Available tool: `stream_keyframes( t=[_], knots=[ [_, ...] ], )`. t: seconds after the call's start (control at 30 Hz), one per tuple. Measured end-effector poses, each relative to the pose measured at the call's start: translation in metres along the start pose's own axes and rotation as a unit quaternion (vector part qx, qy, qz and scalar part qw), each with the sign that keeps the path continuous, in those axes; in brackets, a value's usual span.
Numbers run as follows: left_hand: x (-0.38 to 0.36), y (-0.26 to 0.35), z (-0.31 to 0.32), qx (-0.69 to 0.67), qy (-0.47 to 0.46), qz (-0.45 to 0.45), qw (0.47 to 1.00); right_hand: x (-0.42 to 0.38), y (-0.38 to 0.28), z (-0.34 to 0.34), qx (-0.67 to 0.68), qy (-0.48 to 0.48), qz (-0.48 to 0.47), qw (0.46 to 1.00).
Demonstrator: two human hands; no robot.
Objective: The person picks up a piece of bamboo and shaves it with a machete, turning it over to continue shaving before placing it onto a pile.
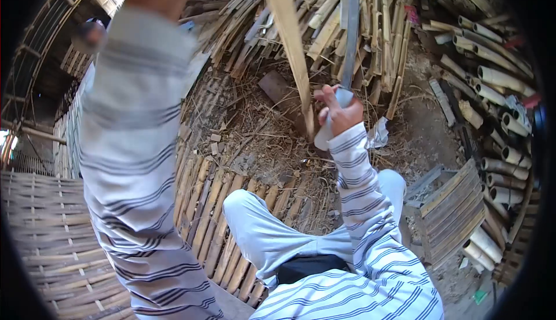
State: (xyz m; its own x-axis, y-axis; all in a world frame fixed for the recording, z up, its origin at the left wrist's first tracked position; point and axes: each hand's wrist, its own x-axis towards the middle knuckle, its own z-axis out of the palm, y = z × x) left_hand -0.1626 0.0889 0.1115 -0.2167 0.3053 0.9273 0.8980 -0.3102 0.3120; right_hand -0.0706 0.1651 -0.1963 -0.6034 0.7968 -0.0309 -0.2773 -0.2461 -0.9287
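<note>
My right hand (339,111) is closed around the handle of a long flat knife (350,42), whose blade points up and away from me. Just left of it stands a pale bamboo strip (292,48), nearly upright, its lower end on the littered ground by my hand. The blade lies close beside the strip; I cannot tell whether they touch. My left arm in a striped sleeve (133,146) is raised high, and its hand is cut off by the top edge of the view. My knee in light trousers (255,221) is bent below.
Split bamboo slats (347,7) are heaped at the back. Cut bamboo tubes (498,123) are stacked on the right. A woven bamboo mat (52,227) lies on the left, and a slatted panel (452,210) on the right. A wooden block (278,91) sits amid shavings.
</note>
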Motion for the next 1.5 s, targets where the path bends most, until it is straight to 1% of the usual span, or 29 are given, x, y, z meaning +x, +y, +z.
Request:
stream_keyframes(
  t=[0.03,0.07,0.1,0.13,0.17,0.2,0.27,0.3,0.33,0.4,0.43,0.53,0.67,0.7,0.73,0.83,0.87,1.0,1.1,1.13,1.2,1.23,1.27,1.3,1.33,1.37,1.4,1.43,1.5],
  knots=[
    [-0.004,-0.01,-0.008,0.041,0.019,0.051,0.998,-0.008,0.005,-0.012,-0.001,0.005,0.005,1.0],
    [-0.009,-0.019,-0.025,0.175,0.009,0.104,0.979,-0.015,0.015,-0.024,-0.027,0.013,0.023,0.999],
    [-0.014,-0.028,-0.042,0.303,0.013,0.16,0.939,-0.019,0.026,-0.036,-0.053,0.018,0.037,0.998],
    [-0.012,-0.043,-0.06,0.573,-0.006,0.276,0.771,-0.023,0.035,-0.047,-0.078,0.025,0.055,0.995],
    [-0.009,-0.056,-0.078,0.433,-0.005,0.197,0.88,-0.029,0.041,-0.058,-0.109,0.004,0.092,0.99],
    [-0.008,-0.06,-0.092,0.282,-0.007,0.107,0.953,-0.036,0.043,-0.062,-0.12,0.006,0.102,0.987],
    [-0.009,-0.046,-0.087,0.124,0.063,-0.031,0.99,-0.047,0.045,-0.065,-0.14,0.001,0.122,0.982],
    [-0.008,-0.026,-0.073,0.125,0.139,-0.074,0.98,-0.05,0.044,-0.066,-0.155,-0.004,0.139,0.978],
    [-0.01,-0.013,-0.065,0.127,0.215,-0.116,0.961,-0.051,0.05,-0.068,-0.206,0.005,0.098,0.974],
    [-0.014,-0.017,-0.089,0.106,0.214,-0.076,0.968,-0.047,0.066,-0.07,-0.304,0.018,0.01,0.952],
    [-0.018,-0.016,-0.095,0.096,0.213,-0.054,0.971,-0.047,0.053,-0.066,-0.326,0.016,0.05,0.944],
    [-0.049,-0.007,-0.086,0.071,0.242,-0.031,0.967,-0.044,0.048,-0.064,-0.376,0.007,0.028,0.926],
    [-0.074,-0.004,-0.062,0.076,0.308,-0.098,0.943,-0.041,0.057,-0.061,-0.318,-0.045,0.091,0.943],
    [-0.072,0.001,-0.06,0.093,0.323,-0.142,0.931,-0.042,0.058,-0.057,-0.302,-0.066,0.101,0.946],
    [-0.072,0.0,-0.063,0.056,0.306,-0.148,0.939,-0.041,0.059,-0.053,-0.285,-0.086,0.11,0.948],
    [-0.069,0.002,-0.062,-0.031,0.257,-0.176,0.95,-0.04,0.046,-0.031,-0.286,-0.129,0.048,0.948],
    [-0.07,0.003,-0.063,-0.027,0.258,-0.169,0.951,-0.038,0.033,-0.022,-0.282,-0.145,0.028,0.948],
    [-0.072,0.002,-0.065,0.0,0.271,-0.16,0.949,-0.033,-0.025,0.016,-0.225,-0.145,-0.132,0.954],
    [-0.073,0.003,-0.064,0.012,0.284,-0.169,0.944,-0.033,-0.048,0.032,-0.183,-0.113,-0.174,0.961],
    [-0.072,0.003,-0.063,0.007,0.276,-0.17,0.946,-0.032,-0.031,0.032,-0.247,-0.117,-0.167,0.947],
    [-0.07,0.007,-0.059,-0.002,0.256,-0.174,0.951,-0.031,0.052,0.021,-0.372,-0.123,-0.146,0.908],
    [-0.074,0.004,-0.066,-0.02,0.247,-0.189,0.95,-0.02,0.113,0.006,-0.455,-0.093,-0.064,0.883],
    [-0.084,-0.004,-0.079,-0.038,0.233,-0.206,0.95,-0.013,0.157,-0.014,-0.529,-0.059,0.024,0.846],
    [-0.091,-0.016,-0.084,-0.062,0.218,-0.215,0.95,-0.014,0.16,-0.035,-0.517,-0.045,0.02,0.855],
    [-0.102,-0.023,-0.061,-0.032,0.31,-0.265,0.912,-0.005,0.143,-0.045,-0.511,-0.036,0.005,0.859],
    [-0.106,-0.028,-0.065,-0.042,0.309,-0.255,0.916,0.001,0.133,-0.049,-0.479,-0.062,0.026,0.875],
    [-0.11,-0.031,-0.068,-0.051,0.296,-0.255,0.919,-0.006,0.095,-0.047,-0.443,-0.082,0.06,0.891],
    [-0.109,-0.028,-0.063,-0.061,0.3,-0.251,0.918,-0.005,0.069,-0.045,-0.414,-0.092,0.054,0.904],
    [-0.107,-0.03,-0.063,-0.077,0.299,-0.255,0.917,-0.006,0.059,-0.045,-0.369,-0.082,0.03,0.925]
  ],
)
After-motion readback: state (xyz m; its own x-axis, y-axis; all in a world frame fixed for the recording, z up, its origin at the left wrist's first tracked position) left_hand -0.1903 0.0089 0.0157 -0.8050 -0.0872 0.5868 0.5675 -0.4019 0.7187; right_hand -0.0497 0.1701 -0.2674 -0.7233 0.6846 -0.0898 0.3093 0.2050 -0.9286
